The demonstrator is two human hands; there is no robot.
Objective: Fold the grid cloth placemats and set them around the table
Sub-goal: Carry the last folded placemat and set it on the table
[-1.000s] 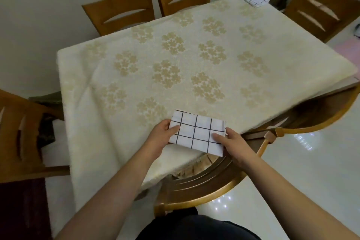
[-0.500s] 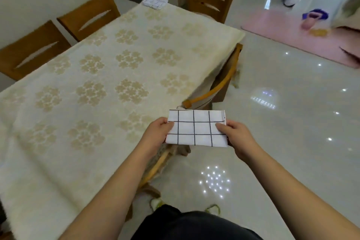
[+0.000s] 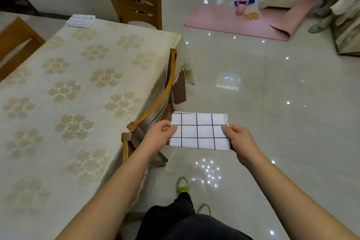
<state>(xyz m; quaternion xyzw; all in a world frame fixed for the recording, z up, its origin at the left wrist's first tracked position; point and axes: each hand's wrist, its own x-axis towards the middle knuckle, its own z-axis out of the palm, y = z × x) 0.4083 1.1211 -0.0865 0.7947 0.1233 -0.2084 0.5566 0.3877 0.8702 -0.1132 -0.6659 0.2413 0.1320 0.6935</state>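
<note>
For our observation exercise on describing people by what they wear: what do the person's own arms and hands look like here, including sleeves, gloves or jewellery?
Both forearms are bare right up to the bottom edge of the picture, so no sleeve shows. The left hand and right hand wear no gloves, and no ring, watch or bracelet is visible on them or on the wrists.

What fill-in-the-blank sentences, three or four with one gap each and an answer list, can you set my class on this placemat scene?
1. The folded grid placemat is held by ____ hands, the left hand and the right hand.
2. The held placemat is above the ____, not the table.
3. A stack of grid placemats lies at the table's ____ corner.
4. The mat on the floor is ____ in colour.

Missing words: both; floor; far; pink
</note>
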